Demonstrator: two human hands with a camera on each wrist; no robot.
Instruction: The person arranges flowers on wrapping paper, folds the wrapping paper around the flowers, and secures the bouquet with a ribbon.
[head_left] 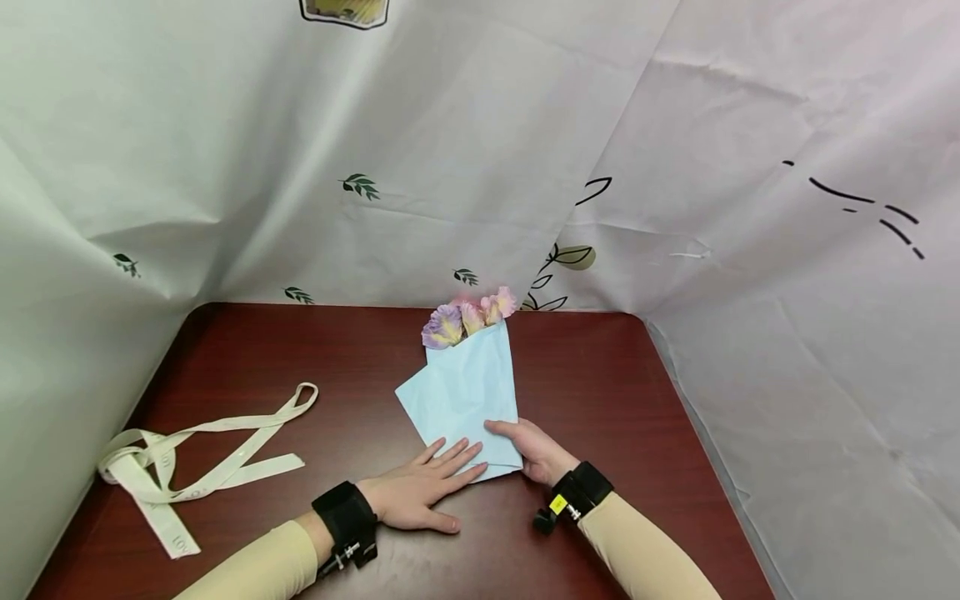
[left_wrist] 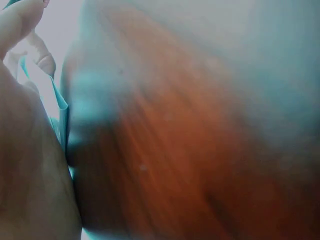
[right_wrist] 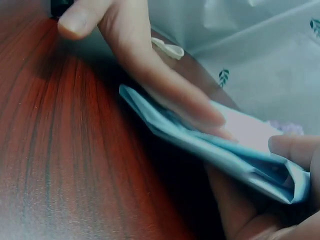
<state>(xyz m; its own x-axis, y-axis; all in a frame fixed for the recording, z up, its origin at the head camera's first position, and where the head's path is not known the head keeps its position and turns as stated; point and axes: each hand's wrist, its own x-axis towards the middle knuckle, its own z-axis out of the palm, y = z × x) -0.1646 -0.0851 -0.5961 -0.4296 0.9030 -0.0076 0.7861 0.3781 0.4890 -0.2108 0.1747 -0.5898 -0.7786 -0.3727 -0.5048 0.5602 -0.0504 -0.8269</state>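
Note:
A light blue paper wrap (head_left: 468, 387) lies on the table, with pink and purple flowers (head_left: 444, 325) showing out of its far end. My left hand (head_left: 420, 493) rests flat, fingers spread over the near left part of the paper. At the paper's near right corner, my right hand (head_left: 538, 450) pinches the edge, thumb on top and fingers beneath. The right wrist view shows the folded lower end of the wrap (right_wrist: 215, 145) lifted slightly off the wood. Inside the paper, the stems are hidden.
A cream ribbon (head_left: 225, 475) with printed letters lies in loose loops at the left of the dark red-brown table (head_left: 600, 375). White patterned cloth (head_left: 465, 150) hangs behind the table and along its sides. Each wrist carries a black strap.

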